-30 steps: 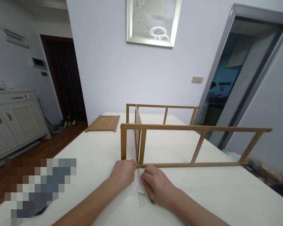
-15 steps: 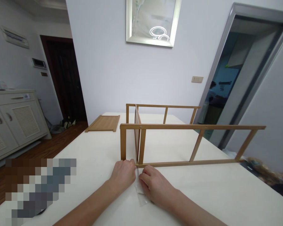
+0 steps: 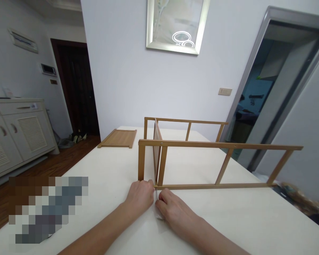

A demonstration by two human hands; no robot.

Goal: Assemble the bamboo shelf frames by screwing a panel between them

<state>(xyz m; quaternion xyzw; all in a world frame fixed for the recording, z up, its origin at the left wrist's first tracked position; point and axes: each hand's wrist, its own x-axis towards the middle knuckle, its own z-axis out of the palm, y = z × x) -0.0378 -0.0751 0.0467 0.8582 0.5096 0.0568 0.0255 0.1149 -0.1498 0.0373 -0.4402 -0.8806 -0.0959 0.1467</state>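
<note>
A light wooden rack frame lies on its side on the white table, with two ladder-like sides joined by a shelf board. My left hand rests with curled fingers against the near bottom corner of the frame. My right hand is right beside it, its fingers pinched on a thin metal tool that points at the frame's lower rail. A small clear plastic bag lies under my right hand, mostly hidden.
A loose wooden shelf panel lies at the table's far left corner. A white cabinet stands at the left, a dark door behind it. An open doorway is at the right. A blurred patch covers the near left.
My right hand has slid left and forward, closer to my left hand and the frame's corner, now covering most of the plastic bag. The view has shifted slightly.
</note>
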